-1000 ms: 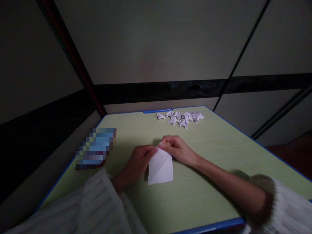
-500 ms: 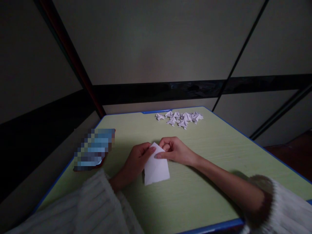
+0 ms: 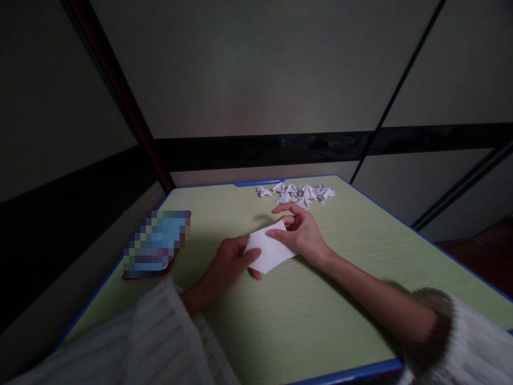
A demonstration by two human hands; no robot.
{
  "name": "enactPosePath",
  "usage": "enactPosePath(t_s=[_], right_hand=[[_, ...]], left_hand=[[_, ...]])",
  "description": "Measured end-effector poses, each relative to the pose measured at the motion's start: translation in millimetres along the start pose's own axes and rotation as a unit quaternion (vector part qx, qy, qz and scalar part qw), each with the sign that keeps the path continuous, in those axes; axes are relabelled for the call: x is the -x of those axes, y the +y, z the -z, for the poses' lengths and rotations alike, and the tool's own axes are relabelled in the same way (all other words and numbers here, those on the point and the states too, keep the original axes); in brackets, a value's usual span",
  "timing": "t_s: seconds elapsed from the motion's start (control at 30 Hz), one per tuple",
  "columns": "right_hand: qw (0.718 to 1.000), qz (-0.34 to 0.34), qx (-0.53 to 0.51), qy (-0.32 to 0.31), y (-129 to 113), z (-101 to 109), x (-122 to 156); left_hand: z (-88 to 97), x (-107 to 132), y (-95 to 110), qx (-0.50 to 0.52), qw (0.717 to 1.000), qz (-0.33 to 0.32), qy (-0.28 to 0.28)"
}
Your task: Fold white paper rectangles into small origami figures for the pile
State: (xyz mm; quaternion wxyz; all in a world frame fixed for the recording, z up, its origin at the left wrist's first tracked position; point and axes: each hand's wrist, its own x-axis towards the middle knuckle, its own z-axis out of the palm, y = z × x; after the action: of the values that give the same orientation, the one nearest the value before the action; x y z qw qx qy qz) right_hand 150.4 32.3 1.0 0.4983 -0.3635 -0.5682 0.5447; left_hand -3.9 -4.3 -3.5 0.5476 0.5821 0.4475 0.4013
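A small folded sheet of white paper (image 3: 271,250) is held tilted just above the table, between both hands. My left hand (image 3: 232,259) pinches its left end, thumb on top and fingers underneath. At the upper right edge, my right hand (image 3: 302,235) grips the sheet with its thumb on top; the index finger is stretched out above, off the paper. The fingers behind the sheet are partly hidden.
Several white folded paper figures (image 3: 308,192) lie clustered at the table's far edge. A phone-like device (image 3: 158,243) with a pixelated screen rests on the left. The pale green table (image 3: 320,326) has blue edging; behind it stand dark cabinet panels (image 3: 248,69).
The paper has been turned from upright to slanting sideways. My left hand has shifted to its left end, and my right index finger has lifted away.
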Motion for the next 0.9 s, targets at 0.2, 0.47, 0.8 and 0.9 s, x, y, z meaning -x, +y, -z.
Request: enactPosePath(t_s=[0.2,0.47,0.8,0.9], right_hand=[[0.999,-0.024,-0.005,-0.042,0.6,-6.8,4.2],[1.0,0.0,0.012,-0.005,3.8,-8.2,4.6],[0.985,0.115,0.11,-0.073,3.3,-3.4,5.5],[0.979,0.139,0.123,-0.083,1.4,-4.2,6.1]], left_hand=[[-1.3,-1.4,3.3,0.022,0.998,0.009,0.06],[-1.8,-1.5,4.8,-0.007,0.994,0.011,0.106],[3.1,-3.2,0.5,-0.065,0.987,-0.042,0.14],[2.6,-2.5,1.7,-0.073,0.986,-0.043,0.145]])
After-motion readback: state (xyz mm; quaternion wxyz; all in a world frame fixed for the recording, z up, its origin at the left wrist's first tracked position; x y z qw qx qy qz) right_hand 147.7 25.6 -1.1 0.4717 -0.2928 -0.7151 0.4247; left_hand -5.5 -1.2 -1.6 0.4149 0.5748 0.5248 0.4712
